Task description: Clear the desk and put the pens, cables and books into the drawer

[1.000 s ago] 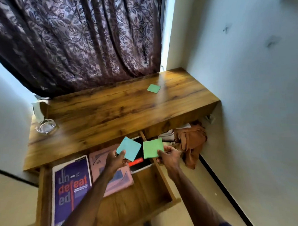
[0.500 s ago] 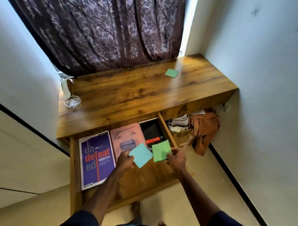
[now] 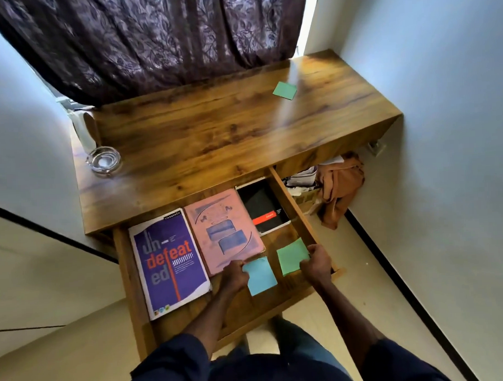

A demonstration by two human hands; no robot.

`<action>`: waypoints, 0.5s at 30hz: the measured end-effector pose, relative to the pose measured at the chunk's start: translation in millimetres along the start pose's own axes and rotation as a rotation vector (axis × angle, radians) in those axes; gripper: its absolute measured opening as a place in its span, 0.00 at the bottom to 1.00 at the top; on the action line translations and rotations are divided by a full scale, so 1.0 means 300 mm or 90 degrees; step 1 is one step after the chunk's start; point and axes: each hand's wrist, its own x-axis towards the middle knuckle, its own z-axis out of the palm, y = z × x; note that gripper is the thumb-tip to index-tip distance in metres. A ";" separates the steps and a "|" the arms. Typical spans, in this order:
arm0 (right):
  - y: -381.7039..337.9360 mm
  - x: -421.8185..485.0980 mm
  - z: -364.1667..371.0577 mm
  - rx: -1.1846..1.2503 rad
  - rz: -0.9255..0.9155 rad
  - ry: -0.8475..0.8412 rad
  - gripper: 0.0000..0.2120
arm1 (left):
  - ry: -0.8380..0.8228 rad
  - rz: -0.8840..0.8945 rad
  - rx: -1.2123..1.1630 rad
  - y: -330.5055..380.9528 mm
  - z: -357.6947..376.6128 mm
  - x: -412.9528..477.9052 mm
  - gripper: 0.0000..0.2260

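The wooden drawer [image 3: 295,205] stands pulled out below the desk [image 3: 228,139]. Inside lie a purple book [image 3: 168,263], a pink book [image 3: 224,230] and a black book [image 3: 262,205], side by side. My left hand [image 3: 234,277] pinches a blue sticky-note pad [image 3: 260,276] low over the drawer's front part. My right hand [image 3: 315,264] grips a green sticky-note pad [image 3: 292,256] near the drawer's right wall. Another green pad [image 3: 285,90] rests on the desk's far right.
A glass ashtray [image 3: 103,161] and a white object [image 3: 82,131] sit at the desk's left end. A dark curtain [image 3: 157,41] hangs behind. Orange cloth [image 3: 338,188] and clutter lie under the desk on the right, by the wall [image 3: 443,124].
Both hands have lowered the blue and green pads toward the drawer's front floor. The view has tilted down and drawn back, showing more of the drawer.
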 end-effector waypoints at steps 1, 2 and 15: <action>-0.002 0.006 0.002 -0.015 -0.003 -0.004 0.17 | -0.008 0.002 0.001 -0.002 0.006 0.012 0.17; -0.003 0.015 0.002 -0.024 -0.007 -0.010 0.17 | -0.017 -0.003 0.006 0.001 0.007 0.019 0.17; -0.013 0.137 0.043 -0.127 -0.023 -0.145 0.13 | -0.008 -0.050 0.160 0.010 0.039 0.085 0.17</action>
